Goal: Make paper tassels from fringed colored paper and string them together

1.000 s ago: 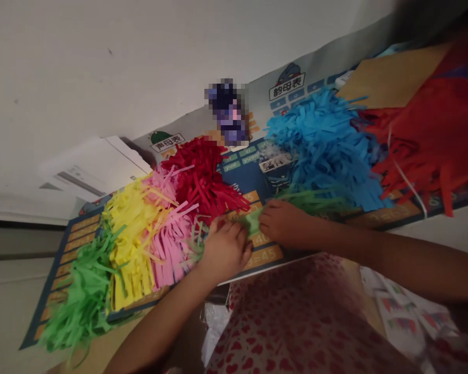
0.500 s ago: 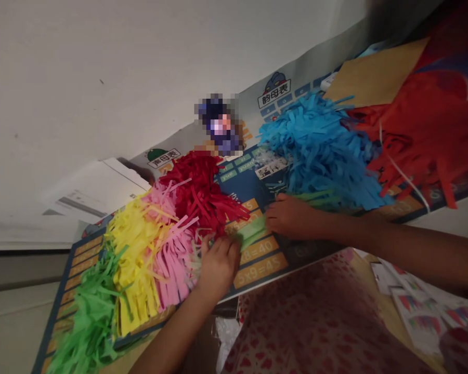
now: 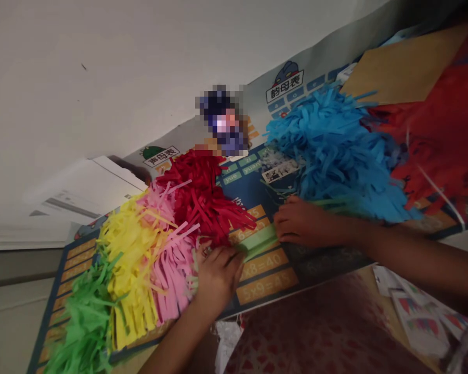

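Two hands keep a light green tissue-paper tassel (image 3: 259, 242) stretched between them, low over a dark blue learning poster (image 3: 308, 266).
The left hand (image 3: 219, 271) has its fingers curled down on one end of the band, and the right hand (image 3: 306, 222) is clamped on the other, the two well apart; loose green fringe shows past the right hand, by the lower edge of a big blue tassel (image 3: 331, 150). Just beyond the left hand I can see a dark red tassel (image 3: 208, 195), then a pink tassel (image 3: 173, 275), a yellow tassel (image 3: 130, 280) and a brighter green tassel (image 3: 81, 319) fanned out side by side along the poster. Over on the right, red fringed paper (image 3: 448, 135) lies beside the blue, near a sheet of brown paper (image 3: 403, 70).
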The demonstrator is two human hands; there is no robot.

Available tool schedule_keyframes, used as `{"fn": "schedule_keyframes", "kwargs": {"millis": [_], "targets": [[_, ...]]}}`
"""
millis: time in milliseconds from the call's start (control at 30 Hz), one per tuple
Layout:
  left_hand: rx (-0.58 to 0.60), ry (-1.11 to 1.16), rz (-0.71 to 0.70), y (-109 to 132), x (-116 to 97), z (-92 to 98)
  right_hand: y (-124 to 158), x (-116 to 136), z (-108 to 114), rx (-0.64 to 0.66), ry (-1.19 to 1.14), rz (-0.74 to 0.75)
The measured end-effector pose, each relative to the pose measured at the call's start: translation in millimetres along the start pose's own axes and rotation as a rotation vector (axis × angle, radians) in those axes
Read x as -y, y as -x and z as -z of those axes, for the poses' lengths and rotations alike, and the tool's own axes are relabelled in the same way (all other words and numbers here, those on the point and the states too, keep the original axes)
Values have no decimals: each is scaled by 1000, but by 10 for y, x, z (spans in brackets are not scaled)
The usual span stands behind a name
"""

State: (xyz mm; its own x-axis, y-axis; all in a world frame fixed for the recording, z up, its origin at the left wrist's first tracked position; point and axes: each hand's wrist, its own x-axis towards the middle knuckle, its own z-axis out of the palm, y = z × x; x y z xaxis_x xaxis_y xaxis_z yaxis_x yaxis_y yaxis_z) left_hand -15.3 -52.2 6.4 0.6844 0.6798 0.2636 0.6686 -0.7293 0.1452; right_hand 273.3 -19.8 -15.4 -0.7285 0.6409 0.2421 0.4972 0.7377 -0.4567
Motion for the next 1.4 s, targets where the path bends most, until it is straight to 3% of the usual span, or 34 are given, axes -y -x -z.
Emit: {"fn": "schedule_keyframes", "kwargs": {"millis": [267, 467, 667, 1167, 1267, 1333, 1400], "targets": [[-17, 82, 12, -13, 24, 11, -10, 23, 0, -1, -9, -29], [57, 246, 210, -76, 82, -18, -27, -54, -46, -49, -36, -155], [113, 135, 303, -149, 78, -41, -72, -15, -73, -85, -35, -301], [146, 86, 326, -140, 122, -86, -142, -42, -95, -15, 30, -382], [44, 27, 240, -122, 109, -80, -126, -51, -71, -79, 57, -411], [3, -53, 61, -135, 70, -50, -123, 23, -45, -134, 150, -400], [55, -141, -120, -170, 11, -11, -124, 174, -59, -170, 276, -304]]}}
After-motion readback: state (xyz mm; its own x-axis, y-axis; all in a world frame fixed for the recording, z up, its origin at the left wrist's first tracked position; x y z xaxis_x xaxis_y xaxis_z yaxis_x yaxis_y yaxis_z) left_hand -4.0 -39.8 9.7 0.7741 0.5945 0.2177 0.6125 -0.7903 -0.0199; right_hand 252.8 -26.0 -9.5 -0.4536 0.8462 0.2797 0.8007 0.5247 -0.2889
